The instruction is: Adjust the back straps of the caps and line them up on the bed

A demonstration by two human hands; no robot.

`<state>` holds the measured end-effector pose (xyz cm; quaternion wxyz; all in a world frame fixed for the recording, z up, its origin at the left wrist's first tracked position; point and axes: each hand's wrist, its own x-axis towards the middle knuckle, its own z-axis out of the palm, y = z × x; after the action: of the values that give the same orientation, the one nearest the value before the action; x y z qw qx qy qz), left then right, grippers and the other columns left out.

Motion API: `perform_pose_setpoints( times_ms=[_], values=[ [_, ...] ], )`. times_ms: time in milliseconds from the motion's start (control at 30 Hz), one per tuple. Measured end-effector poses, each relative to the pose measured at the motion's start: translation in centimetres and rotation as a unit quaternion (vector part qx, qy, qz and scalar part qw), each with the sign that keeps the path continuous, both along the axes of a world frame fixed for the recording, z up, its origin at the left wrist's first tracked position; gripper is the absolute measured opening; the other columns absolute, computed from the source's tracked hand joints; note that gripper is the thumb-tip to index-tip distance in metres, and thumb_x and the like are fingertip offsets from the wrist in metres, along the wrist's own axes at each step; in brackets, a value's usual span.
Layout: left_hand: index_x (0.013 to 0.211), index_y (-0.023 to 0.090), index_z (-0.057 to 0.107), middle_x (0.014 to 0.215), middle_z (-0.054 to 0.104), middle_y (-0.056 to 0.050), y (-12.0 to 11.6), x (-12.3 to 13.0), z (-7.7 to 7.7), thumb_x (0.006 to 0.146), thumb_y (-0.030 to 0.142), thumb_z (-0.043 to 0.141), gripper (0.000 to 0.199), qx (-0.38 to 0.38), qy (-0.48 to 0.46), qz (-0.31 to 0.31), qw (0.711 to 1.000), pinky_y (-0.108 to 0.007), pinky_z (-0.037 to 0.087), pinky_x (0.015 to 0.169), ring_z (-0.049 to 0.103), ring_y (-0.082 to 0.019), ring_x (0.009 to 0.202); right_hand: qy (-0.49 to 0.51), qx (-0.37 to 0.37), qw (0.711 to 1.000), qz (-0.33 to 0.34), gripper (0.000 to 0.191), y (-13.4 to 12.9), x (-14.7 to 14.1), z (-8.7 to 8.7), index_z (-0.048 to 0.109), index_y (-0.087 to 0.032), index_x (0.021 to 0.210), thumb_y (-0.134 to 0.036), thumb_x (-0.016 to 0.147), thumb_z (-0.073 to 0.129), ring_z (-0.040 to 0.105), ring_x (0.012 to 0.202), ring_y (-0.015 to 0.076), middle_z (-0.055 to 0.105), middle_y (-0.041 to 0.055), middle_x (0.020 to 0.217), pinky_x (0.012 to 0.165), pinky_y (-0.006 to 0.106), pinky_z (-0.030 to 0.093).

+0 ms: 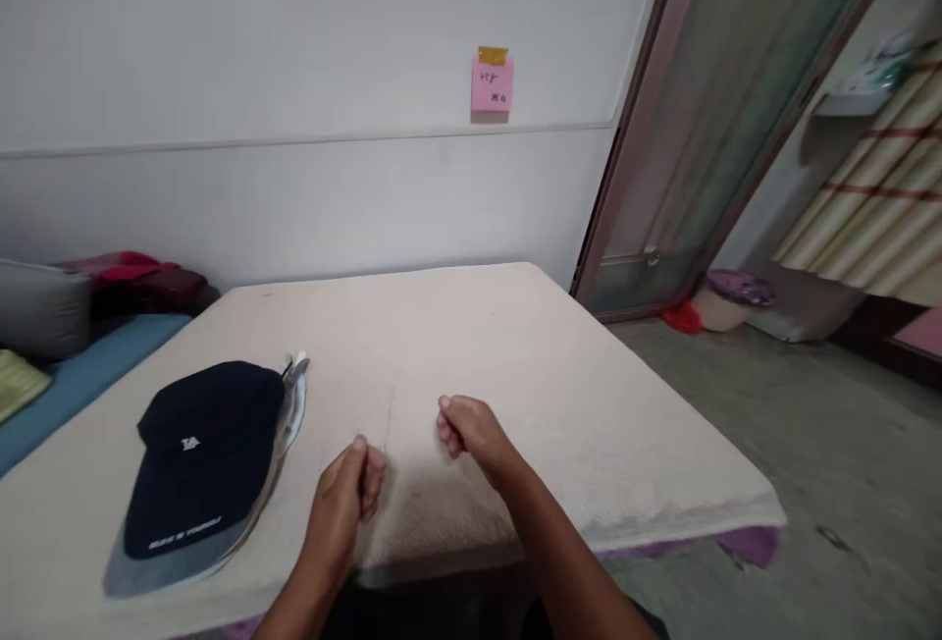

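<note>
Both hands are over the front part of a cream-coloured bed cover. My left hand (347,495) is closed, its thumb on top of the curled fingers. A thin, pale, see-through line (390,411) rises beside its fingertips, too faint to name. To the right, apart from it, my right hand (472,432) is closed as well, thumb against curled fingers; whatever may be inside is hidden. Left of my left hand lies a dark navy cap (210,453) with white lettering, brim toward me. Under it shows the edge of a lighter grey-white cap (294,414).
The bed (412,326) stands against a white wall with a taped pink note (492,85). A grey cushion (44,311) and folded red cloth (129,267) sit at far left. On the right are a sliding glass door (684,130) and a bin (725,301).
</note>
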<state>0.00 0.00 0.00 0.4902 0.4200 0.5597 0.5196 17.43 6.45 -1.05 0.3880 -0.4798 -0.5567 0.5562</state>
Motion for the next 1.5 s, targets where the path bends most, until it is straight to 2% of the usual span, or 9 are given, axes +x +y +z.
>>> perform_pose_setpoints(
  times_ms=[167,267,333,400,467,633,700,1067,1500],
  values=[
    [0.058,0.018,0.043,0.045,0.032,0.007,1.7,4.3,4.7,0.087,0.047,0.045,0.041,0.056,-0.078,-0.039,0.995,-0.018,0.022,0.039,0.026,-0.007,0.04,0.176,0.099,0.977,-0.072,0.041,-1.8,0.7,5.3,0.056,-0.015,0.069,-0.05,0.087,0.046,0.043,0.044,0.0067,0.05,-0.002,0.054,0.046,0.02,0.034],
    [0.058,0.018,0.043,0.042,0.032,0.007,2.5,5.2,8.4,0.086,0.055,0.042,0.046,0.082,-0.159,-0.072,0.981,-0.017,0.019,0.036,0.023,-0.006,0.037,0.22,0.133,0.963,-0.083,0.052,-2.3,0.8,8.7,0.058,-0.014,0.069,-0.058,0.089,0.037,0.043,0.044,0.0071,0.05,-0.0012,0.053,0.046,0.02,0.034],
    [0.055,0.018,0.043,0.04,0.031,0.006,3.2,5.7,10.2,0.083,0.066,0.031,0.058,0.076,-0.208,-0.101,0.97,-0.017,0.014,0.035,0.019,-0.005,0.035,0.241,0.145,0.955,-0.094,0.064,-2.2,1.1,10.2,0.058,-0.014,0.065,-0.065,0.088,0.026,0.042,0.043,0.0068,0.05,-0.0002,0.053,0.043,0.02,0.03],
    [0.053,0.017,0.044,0.039,0.031,0.006,3.7,6.2,10.8,0.08,0.073,0.023,0.065,0.066,-0.234,-0.119,0.963,-0.017,0.011,0.034,0.017,-0.004,0.034,0.248,0.151,0.951,-0.103,0.07,-1.8,1.4,10.8,0.058,-0.014,0.063,-0.069,0.086,0.021,0.04,0.043,0.0065,0.049,0.0001,0.052,0.042,0.02,0.028],
    [0.052,0.017,0.044,0.038,0.032,0.006,4.3,6.8,10.1,0.08,0.073,0.022,0.067,0.056,-0.238,-0.121,0.962,-0.017,0.011,0.034,0.018,-0.004,0.034,0.244,0.145,0.953,-0.107,0.07,-1.3,1.5,10.3,0.058,-0.014,0.062,-0.069,0.086,0.022,0.04,0.042,0.0064,0.048,0.0,0.051,0.042,0.02,0.028],
    [0.053,0.017,0.045,0.038,0.032,0.006,5.3,7.4,6.2,0.08,0.073,0.024,0.065,0.014,-0.215,-0.093,0.972,-0.018,0.012,0.036,0.017,-0.004,0.033,0.247,0.103,0.958,-0.105,0.068,0.1,1.7,7.3,0.058,-0.014,0.063,-0.068,0.087,0.024,0.039,0.04,0.0068,0.048,-0.0002,0.048,0.043,0.021,0.03],
    [0.053,0.017,0.045,0.038,0.031,0.006,5.7,6.9,5.3,0.08,0.073,0.025,0.066,0.009,-0.199,-0.083,0.977,-0.018,0.012,0.036,0.017,-0.004,0.033,0.25,0.094,0.957,-0.111,0.067,0.5,1.7,6.5,0.058,-0.014,0.063,-0.067,0.087,0.024,0.04,0.04,0.0071,0.049,-0.0001,0.048,0.044,0.021,0.031],
    [0.051,0.018,0.043,0.038,0.027,0.007,5.7,2.6,5.4,0.07,0.083,0.015,0.074,0.016,-0.142,-0.086,0.986,-0.019,0.008,0.037,0.015,-0.005,0.034,0.196,0.08,0.97,-0.119,0.077,0.7,2.8,6.1,0.055,-0.015,0.058,-0.079,0.078,0.018,0.034,0.038,0.0061,0.045,-0.0006,0.046,0.04,0.021,0.023],
    [0.05,0.018,0.044,0.038,0.027,0.007,5.5,2.0,5.4,0.069,0.084,0.015,0.074,0.022,-0.125,-0.08,0.989,-0.02,0.008,0.037,0.015,-0.005,0.034,0.174,0.073,0.977,-0.1,0.078,1.0,2.4,5.6,0.055,-0.016,0.056,-0.082,0.074,0.017,0.032,0.038,0.0072,0.044,-0.0009,0.044,0.04,0.022,0.022]
  ],
)
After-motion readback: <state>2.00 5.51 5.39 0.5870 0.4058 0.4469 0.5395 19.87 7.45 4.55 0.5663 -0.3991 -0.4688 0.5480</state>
